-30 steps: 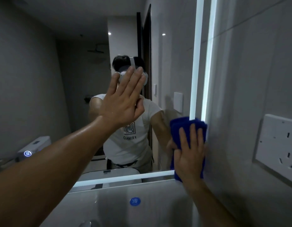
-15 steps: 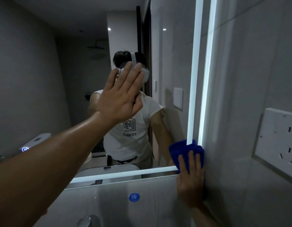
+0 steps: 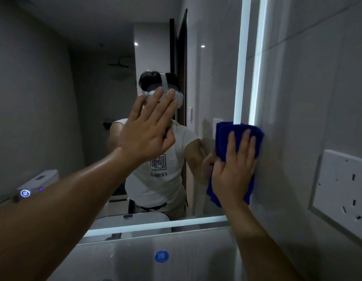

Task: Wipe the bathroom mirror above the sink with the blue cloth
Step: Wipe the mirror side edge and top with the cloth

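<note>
The bathroom mirror [image 3: 54, 98] fills the wall ahead, edged by a lit strip on its right and bottom. My right hand [image 3: 234, 169] presses the folded blue cloth [image 3: 223, 136] flat against the mirror's right edge, fingers straight over it. The cloth covers the lit strip there and hangs below my palm. My left hand [image 3: 147, 130] is raised with straight fingers, palm toward the glass near the middle of the mirror; whether it touches the glass I cannot tell. A person's reflection shows behind it.
A white wall socket plate [image 3: 342, 189] sits on the tiled wall to the right of the mirror. Below the mirror is a white surface with a round blue sticker [image 3: 161, 256]. A toilet tank with a glowing button [image 3: 25, 193] appears at the left.
My right hand slid the cloth down to the mirror's lower right corner, then back up along the right edge. My left hand stayed raised near the glass.
</note>
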`<move>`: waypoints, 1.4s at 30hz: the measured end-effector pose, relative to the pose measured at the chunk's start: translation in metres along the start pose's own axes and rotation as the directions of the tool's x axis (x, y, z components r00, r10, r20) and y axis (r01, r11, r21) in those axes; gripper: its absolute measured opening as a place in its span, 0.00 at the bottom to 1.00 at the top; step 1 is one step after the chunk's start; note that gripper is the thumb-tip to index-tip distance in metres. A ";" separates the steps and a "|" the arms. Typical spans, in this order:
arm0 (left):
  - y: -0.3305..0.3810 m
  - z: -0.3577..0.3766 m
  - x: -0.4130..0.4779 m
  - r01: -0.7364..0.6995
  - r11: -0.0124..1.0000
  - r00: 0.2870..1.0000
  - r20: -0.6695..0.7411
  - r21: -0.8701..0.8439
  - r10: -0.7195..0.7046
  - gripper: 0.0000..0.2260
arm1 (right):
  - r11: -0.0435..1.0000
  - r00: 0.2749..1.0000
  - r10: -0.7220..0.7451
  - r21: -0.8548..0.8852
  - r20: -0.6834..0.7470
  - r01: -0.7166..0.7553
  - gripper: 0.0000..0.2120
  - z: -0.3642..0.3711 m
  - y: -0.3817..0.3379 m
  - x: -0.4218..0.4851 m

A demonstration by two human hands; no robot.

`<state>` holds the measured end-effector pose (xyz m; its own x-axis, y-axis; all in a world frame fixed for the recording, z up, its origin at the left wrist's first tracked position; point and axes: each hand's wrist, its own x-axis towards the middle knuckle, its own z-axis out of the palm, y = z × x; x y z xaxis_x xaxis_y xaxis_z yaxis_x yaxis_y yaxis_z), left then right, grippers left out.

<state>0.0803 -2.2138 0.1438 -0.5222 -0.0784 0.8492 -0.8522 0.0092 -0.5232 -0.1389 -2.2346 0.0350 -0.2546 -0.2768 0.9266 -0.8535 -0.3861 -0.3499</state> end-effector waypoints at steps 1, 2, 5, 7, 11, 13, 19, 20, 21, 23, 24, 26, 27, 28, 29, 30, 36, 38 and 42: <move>0.000 0.000 0.000 -0.002 1.000 1.000 -0.002 0.002 0.002 0.30 | 1.000 1.000 -0.012 -0.022 0.011 0.012 0.35 0.001 0.005 -0.010; 0.000 0.000 0.000 -0.003 1.000 1.000 -0.007 0.001 0.003 0.29 | 0.999 0.999 -0.020 -0.043 0.032 0.021 0.35 0.002 0.013 -0.029; -0.001 0.001 0.001 -0.006 1.000 1.000 -0.013 -0.010 0.006 0.29 | 0.992 0.994 -0.056 -0.111 0.095 0.066 0.34 0.010 0.049 -0.117; -0.001 0.002 0.000 -0.013 1.000 1.000 -0.022 0.000 0.013 0.29 | 0.985 0.992 -0.088 -0.143 0.092 0.101 0.35 0.018 0.076 -0.172; -0.001 0.002 0.000 -0.020 1.000 0.999 -0.027 0.002 0.020 0.29 | 0.987 0.990 -0.058 -0.145 0.128 0.076 0.43 0.019 0.086 -0.204; -0.001 0.001 0.001 -0.013 1.000 1.000 -0.017 0.001 0.013 0.28 | 0.994 0.987 -0.026 -0.097 0.156 0.042 0.33 0.015 0.074 -0.183; -0.001 0.001 0.001 -0.006 1.000 1.000 -0.009 -0.008 0.006 0.30 | 0.999 0.998 -0.022 0.040 0.064 0.019 0.32 -0.004 0.009 -0.013; -0.001 0.001 0.001 -0.003 1.000 1.000 -0.012 -0.011 0.003 0.30 | 0.998 0.999 -0.017 0.054 0.038 0.015 0.33 -0.007 -0.002 0.011; -0.001 0.001 0.001 -0.001 1.000 1.000 -0.012 -0.012 0.000 0.30 | 0.998 1.000 -0.011 0.061 0.018 0.010 0.33 -0.008 -0.008 0.026; -0.001 0.000 0.001 -0.004 1.000 1.000 -0.009 -0.013 0.004 0.29 | 0.999 1.000 -0.023 0.037 0.005 0.023 0.33 -0.007 -0.011 0.026; -0.001 0.000 0.001 -0.006 1.000 1.000 -0.007 -0.013 0.006 0.29 | 0.999 0.999 -0.041 0.020 0.012 0.041 0.33 -0.005 -0.006 0.013; -0.001 -0.001 0.001 -0.006 1.000 1.000 0.000 -0.012 0.006 0.29 | 0.996 0.994 -0.082 -0.024 0.069 0.084 0.32 0.000 0.015 -0.032; -0.001 -0.001 0.001 -0.005 1.000 1.000 0.002 -0.013 0.005 0.29 | 0.993 0.990 -0.092 -0.063 0.112 0.099 0.31 0.002 0.029 -0.059; -0.001 -0.001 0.001 -0.005 1.000 1.000 0.000 -0.012 0.005 0.29 | 0.990 0.985 -0.095 -0.092 0.147 0.109 0.30 0.003 0.042 -0.086; -0.001 0.000 0.001 -0.006 1.000 1.000 -0.001 -0.010 0.006 0.29 | 0.988 0.981 -0.098 -0.102 0.168 0.116 0.29 0.003 0.051 -0.107; -0.001 0.000 0.001 -0.007 1.000 1.000 0.000 -0.009 0.007 0.29 | 0.988 0.979 -0.094 -0.105 0.178 0.114 0.28 0.003 0.056 -0.118; -0.001 -0.001 0.001 0.002 1.000 0.999 0.049 -0.010 -0.001 0.31 | 1.000 0.999 -0.020 -0.022 0.042 0.021 0.32 -0.007 -0.012 0.025; -0.002 -0.002 0.001 0.001 1.000 0.999 0.052 -0.017 0.000 0.31 | 0.998 0.999 0.047 0.041 0.023 -0.048 0.33 -0.020 -0.047 0.101; -0.003 -0.001 0.000 0.000 1.000 0.999 0.032 -0.009 0.000 0.30 | 1.000 1.000 -0.017 0.020 -0.013 0.017 0.33 -0.027 -0.061 0.149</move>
<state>0.0824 -2.2131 0.1452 -0.5208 -0.1104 0.8465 -0.8526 0.0179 -0.5222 -0.1372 -2.2282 0.1985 -0.2461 -0.2589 0.9340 -0.8485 -0.4083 -0.3367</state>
